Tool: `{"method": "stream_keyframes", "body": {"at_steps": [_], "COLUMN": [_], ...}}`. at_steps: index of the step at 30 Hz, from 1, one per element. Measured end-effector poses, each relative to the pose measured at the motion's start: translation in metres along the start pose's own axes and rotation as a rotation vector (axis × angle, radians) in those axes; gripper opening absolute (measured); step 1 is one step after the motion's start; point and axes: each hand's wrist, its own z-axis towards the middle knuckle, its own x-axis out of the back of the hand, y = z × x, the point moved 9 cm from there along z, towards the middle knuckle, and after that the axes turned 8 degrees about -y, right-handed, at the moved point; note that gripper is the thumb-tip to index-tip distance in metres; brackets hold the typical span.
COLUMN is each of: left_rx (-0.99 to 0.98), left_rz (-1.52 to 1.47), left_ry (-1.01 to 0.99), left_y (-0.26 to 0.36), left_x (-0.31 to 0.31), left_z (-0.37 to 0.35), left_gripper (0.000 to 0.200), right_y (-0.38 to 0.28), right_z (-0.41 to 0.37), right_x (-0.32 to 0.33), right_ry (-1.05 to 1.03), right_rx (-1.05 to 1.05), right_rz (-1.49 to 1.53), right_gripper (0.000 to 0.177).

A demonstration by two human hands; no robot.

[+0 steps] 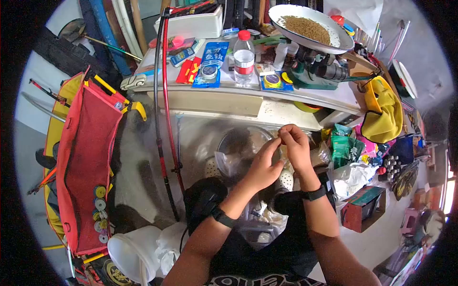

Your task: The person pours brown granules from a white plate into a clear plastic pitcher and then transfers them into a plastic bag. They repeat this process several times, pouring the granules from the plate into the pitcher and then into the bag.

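My left hand and my right hand meet in front of me above the floor. Their thumbs and index fingers are pinched together at the fingertips. Whatever lies between them is too small or hidden to make out. Below my hands a round basin with a shiny rim rests on the floor, partly covered by my left hand. A clear plastic bag lies in or against it. Holed white shoes show on both sides of the basin.
Ahead, a table bears a red-capped bottle, blue packets and a scale whose white pan holds brown pellets. A long red bag and a white bucket stand left. Packets and a box are at right.
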Motion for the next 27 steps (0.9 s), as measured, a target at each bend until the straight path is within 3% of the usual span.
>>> {"method": "stream_keyframes", "body": {"at_steps": [4, 8, 19, 27], "left_rx": [-0.007, -0.026, -0.005, -0.114], "left_rz": [-0.064, -0.02, -0.039, 0.029], "left_ry": [-0.034, -0.034, -0.04, -0.002], "left_y": [0.003, 0.003, 0.002, 0.017], "left_x": [-0.002, -0.002, -0.004, 0.005], "left_z": [0.001, -0.001, -0.001, -0.001], "left_gripper": [0.057, 0.059, 0.061, 0.061], "right_y": [-0.007, -0.012, -0.015, -0.017], "right_z": [-0.003, -0.004, -0.005, -0.005], "right_x": [0.002, 0.004, 0.004, -0.003], "right_ry": [0.046, 0.073, 0.054, 0.057], "right_rx": [0.09, 0.051, 0.092, 0.087], "right_rz": [-0.156, -0.216, -0.109, -0.106], "right_gripper": [0.012, 0.011, 0.01, 0.009]}}
